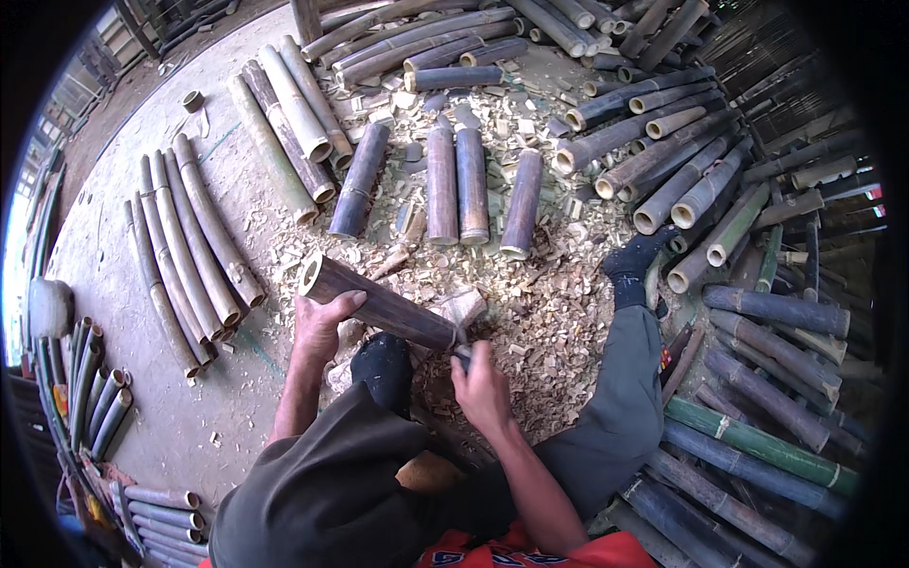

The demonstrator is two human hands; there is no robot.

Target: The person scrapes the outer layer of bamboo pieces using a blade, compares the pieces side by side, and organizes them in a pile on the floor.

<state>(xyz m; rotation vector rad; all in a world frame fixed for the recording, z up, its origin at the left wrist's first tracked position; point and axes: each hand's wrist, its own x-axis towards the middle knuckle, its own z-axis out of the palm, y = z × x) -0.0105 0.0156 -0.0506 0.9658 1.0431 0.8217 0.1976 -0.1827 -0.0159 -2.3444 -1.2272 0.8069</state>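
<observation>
A dark brown bamboo section (388, 308) lies slantwise across my lap side, its pale open end at the upper left. My left hand (319, 320) is closed round it near that end, thumb on top. At the lower right end my right hand (483, 383) grips a dark-handled metal tool (463, 352), whose metal part meets the bamboo's end; most of the tool is hidden by the fingers. Behind this end sits a pale wooden block (462, 310). My dark-covered left foot (383, 372) is just below the bamboo.
Several short bamboo sections (442, 185) lie ahead amid chips (544, 331). Longer poles (204, 222) rest on the floor at left. Stacked bamboo (701, 185) lines the right, near my outstretched right foot (628, 268). Green and dark poles (757, 440) lie beside my right leg.
</observation>
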